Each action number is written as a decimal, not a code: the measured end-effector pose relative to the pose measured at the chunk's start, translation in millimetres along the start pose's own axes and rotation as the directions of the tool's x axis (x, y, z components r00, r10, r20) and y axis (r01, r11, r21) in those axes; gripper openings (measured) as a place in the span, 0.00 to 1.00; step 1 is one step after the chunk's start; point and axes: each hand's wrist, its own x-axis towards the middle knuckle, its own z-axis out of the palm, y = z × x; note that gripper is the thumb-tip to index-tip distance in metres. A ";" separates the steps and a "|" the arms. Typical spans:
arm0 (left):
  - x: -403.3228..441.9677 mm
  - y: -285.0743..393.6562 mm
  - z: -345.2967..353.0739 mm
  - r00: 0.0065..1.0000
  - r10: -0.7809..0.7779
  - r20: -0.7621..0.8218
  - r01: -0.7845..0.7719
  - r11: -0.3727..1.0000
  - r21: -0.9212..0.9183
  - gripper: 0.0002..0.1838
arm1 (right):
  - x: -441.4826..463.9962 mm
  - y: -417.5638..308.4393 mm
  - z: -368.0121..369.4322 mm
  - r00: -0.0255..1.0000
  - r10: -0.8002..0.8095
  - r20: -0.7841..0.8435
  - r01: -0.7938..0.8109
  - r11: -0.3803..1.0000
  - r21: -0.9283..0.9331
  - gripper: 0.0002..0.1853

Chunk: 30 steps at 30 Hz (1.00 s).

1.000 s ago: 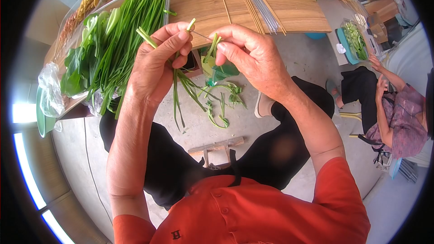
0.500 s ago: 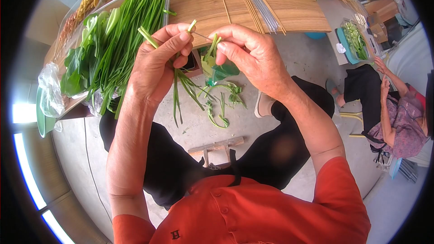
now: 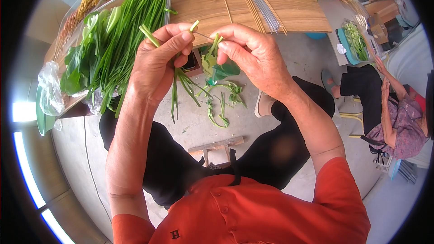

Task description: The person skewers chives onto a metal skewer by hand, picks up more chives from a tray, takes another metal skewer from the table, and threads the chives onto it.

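Long green stalks [image 3: 178, 83] are pinched in my left hand [image 3: 165, 52], their leaves hanging below the palm and cut ends showing above the fingers. A thin skewer [image 3: 205, 35] spans the short gap between both hands. My right hand [image 3: 253, 56] has thumb and forefinger closed around it, with a few short green stems [image 3: 214, 44] at the fingertips. A big pile of long green stalks [image 3: 131, 31] lies on the wooden table [image 3: 199, 0], left of my left hand, beside broad leafy greens [image 3: 77, 74].
Skewers [image 3: 253, 4] lie across the table. Green scraps [image 3: 221, 104] and a wooden stool [image 3: 216, 145] are on the floor between my legs. At the right a seated person [image 3: 400, 124] reaches towards a teal tray [image 3: 347, 47]. A plastic bag [image 3: 50, 88] hangs at the left.
My hands have barely shifted. The leaves hanging from my left hand swing and reach less far down. The other person's arms and foot have moved.
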 end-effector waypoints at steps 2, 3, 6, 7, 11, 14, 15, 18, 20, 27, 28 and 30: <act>-0.5 0.3 0.0 1.000 0.000 0.001 0.000 1.000 -0.002 0.09 | -0.2 0.0 0.5 1.000 -0.001 -0.004 0.001 1.000 -0.001 0.07; -0.6 0.3 0.0 1.000 0.000 0.003 0.000 1.000 -0.004 0.09 | -0.3 0.0 0.4 1.000 0.001 -0.002 -0.001 1.000 -0.009 0.07; -0.8 -1.2 -0.2 1.000 0.009 -0.005 -0.009 1.000 0.014 0.09 | -1.3 -3.3 -1.6 0.999 0.038 0.018 -0.038 0.999 -0.012 0.08; -0.7 -1.4 -0.5 1.000 0.009 -0.005 -0.008 1.000 0.013 0.09 | -1.7 -4.4 -2.2 0.997 0.071 0.037 -0.070 0.997 -0.009 0.08; -0.6 -2.0 -0.7 1.000 0.014 -0.017 -0.014 1.000 0.014 0.09 | -1.9 -3.0 -2.4 0.997 0.062 0.038 -0.062 0.998 0.006 0.08; -0.6 -2.2 -0.5 1.000 0.012 -0.026 -0.011 1.000 0.018 0.09 | -1.4 -4.8 -2.9 0.997 0.066 0.046 -0.065 0.998 -0.013 0.08; -0.5 -2.3 -0.5 1.000 0.007 -0.028 -0.007 1.000 0.020 0.09 | -1.4 -5.1 -2.9 0.997 0.068 0.048 -0.067 0.998 -0.012 0.08; -0.9 -1.1 -0.1 1.000 -0.010 -0.013 0.010 1.000 0.005 0.09 | -1.7 -3.8 -2.8 0.997 0.068 0.048 -0.068 0.998 -0.012 0.08; -0.9 -0.9 -0.4 1.000 -0.015 -0.011 0.015 1.000 0.006 0.09 | -2.0 -2.7 -2.6 0.997 0.067 0.046 -0.066 0.998 -0.011 0.08; -1.0 -1.8 0.0 0.999 -0.030 -0.029 0.030 1.000 0.000 0.08 | -2.4 -1.3 -2.6 0.996 0.064 0.058 -0.064 0.998 -0.016 0.08; -0.9 -2.0 -0.7 0.999 -0.030 -0.029 0.030 1.000 0.000 0.08 | -2.5 -1.3 -2.7 0.996 0.063 0.059 -0.062 0.998 -0.015 0.08; -0.4 -3.0 -2.8 0.999 -0.041 -0.008 0.042 0.999 0.030 0.06 | -2.5 -2.7 -1.2 0.996 0.072 0.056 -0.073 0.997 0.008 0.08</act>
